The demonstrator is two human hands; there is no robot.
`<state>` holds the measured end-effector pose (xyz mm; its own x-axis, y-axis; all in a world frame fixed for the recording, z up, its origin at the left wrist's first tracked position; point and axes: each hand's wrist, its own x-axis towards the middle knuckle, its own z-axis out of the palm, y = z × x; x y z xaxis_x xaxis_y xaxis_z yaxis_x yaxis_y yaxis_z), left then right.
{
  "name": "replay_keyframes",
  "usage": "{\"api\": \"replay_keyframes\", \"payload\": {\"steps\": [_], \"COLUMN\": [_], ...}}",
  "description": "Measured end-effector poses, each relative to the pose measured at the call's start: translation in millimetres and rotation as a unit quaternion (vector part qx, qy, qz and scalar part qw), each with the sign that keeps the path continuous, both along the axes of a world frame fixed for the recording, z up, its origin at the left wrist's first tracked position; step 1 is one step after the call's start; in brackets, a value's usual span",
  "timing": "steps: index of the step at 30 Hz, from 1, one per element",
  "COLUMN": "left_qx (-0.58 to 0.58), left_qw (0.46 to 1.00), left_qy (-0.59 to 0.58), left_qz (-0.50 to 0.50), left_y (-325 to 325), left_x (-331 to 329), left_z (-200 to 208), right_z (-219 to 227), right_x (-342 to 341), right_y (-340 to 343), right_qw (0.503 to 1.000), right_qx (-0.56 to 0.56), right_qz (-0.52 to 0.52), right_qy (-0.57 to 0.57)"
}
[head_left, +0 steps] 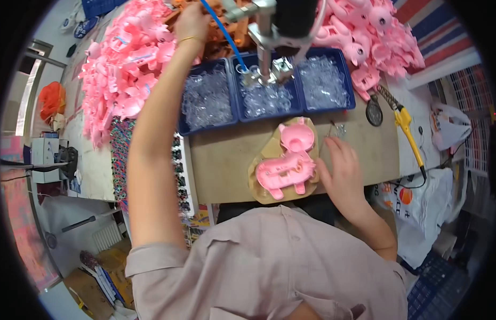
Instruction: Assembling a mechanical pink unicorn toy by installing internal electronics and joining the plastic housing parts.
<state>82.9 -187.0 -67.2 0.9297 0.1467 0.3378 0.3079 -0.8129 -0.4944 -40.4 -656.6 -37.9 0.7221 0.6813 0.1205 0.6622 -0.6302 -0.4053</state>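
A pink plastic animal-shaped toy half (285, 173), hollow side up, lies in a tan shaped fixture (254, 193) on the worktable in front of me. Above the body, in the same fixture, is a round pink head piece (297, 137) with ears. My right hand (342, 168) rests just right of the fixture, fingers stretched and thumb apart. Its fingertips are beside a few small clear pieces (340, 129). My left arm stretches far forward, and my left hand (193, 24) is at a heap of brown plastic parts (221, 40). Its fingertips are hidden there.
Blue bins (238, 118) of clear plastic parts stand behind the fixture, under a metal machine head (265, 48). Pink parts heap up at left (125, 69) and right (365, 32). A yellow-handled tool (408, 128) hangs at right. Small dark parts (121, 160) lie left.
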Motion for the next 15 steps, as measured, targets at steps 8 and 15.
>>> {"api": "replay_keyframes", "payload": {"steps": [8, 15], "left_qx": [-0.822, -0.999], "left_qw": [0.544, 0.003], "left_qy": [-0.167, 0.048], "left_qz": [0.0, 0.004], "left_y": [-142.2, -251.4], "left_x": [-225.9, -283.4], "left_z": [62.8, 10.8], "right_z": [-42.6, -12.7], "right_x": [-28.5, 11.8], "right_y": [15.4, 65.7], "right_qw": [0.969, 0.748], "right_qx": [-0.051, 0.244], "right_qz": [0.241, 0.214], "right_qy": [-0.014, 0.579]}}
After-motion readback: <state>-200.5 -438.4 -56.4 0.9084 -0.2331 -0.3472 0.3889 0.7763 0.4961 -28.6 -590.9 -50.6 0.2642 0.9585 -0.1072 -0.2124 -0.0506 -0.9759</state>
